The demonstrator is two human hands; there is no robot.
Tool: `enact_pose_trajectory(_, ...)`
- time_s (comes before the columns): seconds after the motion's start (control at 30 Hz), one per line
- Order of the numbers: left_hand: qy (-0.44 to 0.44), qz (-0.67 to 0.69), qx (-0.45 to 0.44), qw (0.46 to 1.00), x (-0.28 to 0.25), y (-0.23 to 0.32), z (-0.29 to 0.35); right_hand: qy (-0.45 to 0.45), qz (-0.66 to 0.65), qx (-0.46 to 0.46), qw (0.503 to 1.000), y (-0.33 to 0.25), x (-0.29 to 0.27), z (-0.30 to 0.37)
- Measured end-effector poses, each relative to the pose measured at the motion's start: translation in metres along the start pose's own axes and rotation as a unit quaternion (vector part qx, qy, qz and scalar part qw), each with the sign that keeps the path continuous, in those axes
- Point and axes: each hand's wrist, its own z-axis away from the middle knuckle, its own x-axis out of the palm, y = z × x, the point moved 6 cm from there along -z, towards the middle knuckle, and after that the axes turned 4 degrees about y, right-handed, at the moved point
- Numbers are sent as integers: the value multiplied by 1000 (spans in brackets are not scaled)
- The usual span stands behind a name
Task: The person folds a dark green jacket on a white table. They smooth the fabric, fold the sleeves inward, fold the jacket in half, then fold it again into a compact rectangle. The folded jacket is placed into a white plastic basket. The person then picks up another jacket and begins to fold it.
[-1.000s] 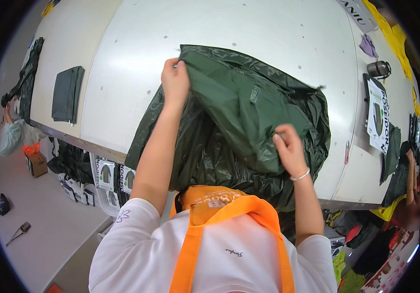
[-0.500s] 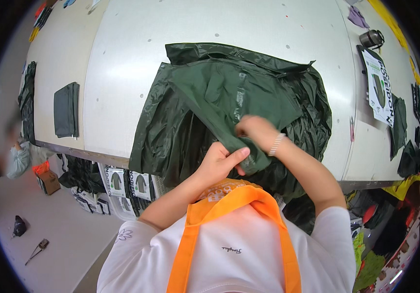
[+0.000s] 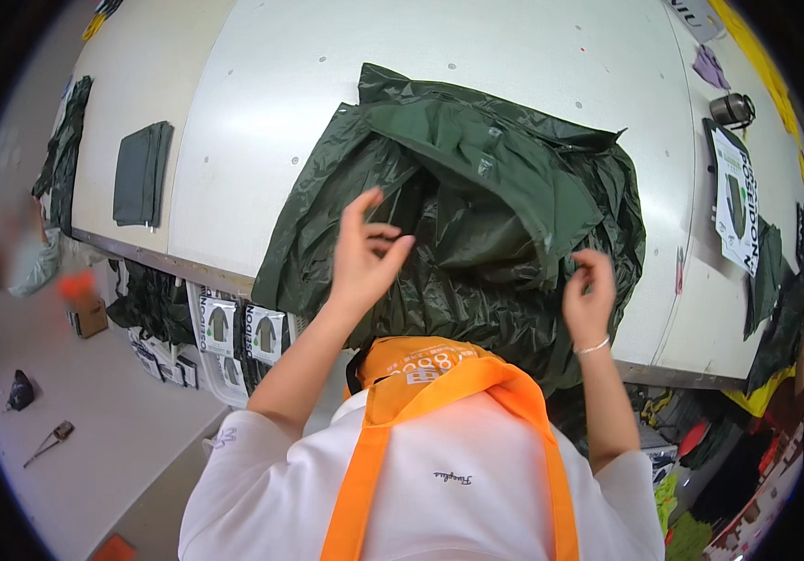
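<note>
Well, here's the left hand (image 3: 364,266), poised over the near-left part of a crinkled, glossy dark-green garment (image 3: 449,234), fingers spread, index pointing up and away, thumb well apart, nothing pinched between them. Across to the right hand (image 3: 589,294), a pale thin bracelet (image 3: 593,348) at its wrist: it's at the garment's right-hand side, fingers curled in toward the thumb, and whether they pinch the fabric I cannot tell.

The garment itself lies bunched on the broad white tabletop (image 3: 261,103), right in front of the person's bright orange apron (image 3: 420,360), its near side reaching the table's edge. A smoother green flap (image 3: 533,187) arches over a dark hollow between the hands, with a small shiny translucent strip (image 3: 486,165) on it.

Out to the left, well apart, sits a flat folded dark-green cloth bundle (image 3: 143,175). Over on the right, pink-handled snips (image 3: 680,271) lie near the garment, and beyond them a white-fronted flat package (image 3: 731,192) and a dark metal flask (image 3: 732,110).
</note>
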Motion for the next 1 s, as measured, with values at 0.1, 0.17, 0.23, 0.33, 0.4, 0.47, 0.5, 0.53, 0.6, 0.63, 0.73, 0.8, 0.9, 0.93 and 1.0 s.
enact_pose_trajectory(0.1,-3,-6,152,988,37,36,-14,-23,58,-60,996,-22,33,21)
enact_pose_trajectory(0.17,12,-32,229,973,51,58,-32,-4,23,-52,998,-28,47,17)
enact_pose_trajectory(0.23,-47,-18,265,963,58,47,-50,11,-32,-42,999,-18,51,8)
enact_pose_trajectory(0.33,-22,-89,250,964,25,46,-65,115,-127,-7,985,4,24,-5)
enact_pose_trajectory(0.4,-20,-227,168,959,-11,24,-77,102,-123,32,987,23,2,-8)
enact_pose_trajectory(0.47,45,-357,149,921,-21,20,-78,54,3,-87,995,12,-12,-23)
enact_pose_trajectory(0.5,106,-391,194,893,-19,27,-71,24,-38,-15,999,20,-11,-29)
enact_pose_trajectory(0.53,168,-422,238,859,-16,35,-60,-6,-80,56,995,28,-7,-33)
enact_pose_trajectory(0.6,180,-359,325,856,8,56,-33,-30,-123,118,985,44,0,-43)
enact_pose_trajectory(0.63,135,-308,372,865,22,57,-17,-36,-117,121,985,49,0,-47)
enact_pose_trajectory(0.73,-106,-261,402,871,92,25,27,-61,-101,132,984,54,6,-56)
enact_pose_trajectory(0.8,-157,-324,351,864,108,4,28,-53,-69,83,993,53,0,-64)
enact_pose_trajectory(0.9,-149,-386,396,820,112,-46,24,-37,-72,86,993,50,-19,-78)
enact_pose_trajectory(0.93,-180,-405,411,797,112,-56,30,-18,-56,77,995,51,-29,-83)
enact_pose_trajectory(1.0,-182,-326,459,806,104,-29,48,17,-31,128,991,74,-48,-91)
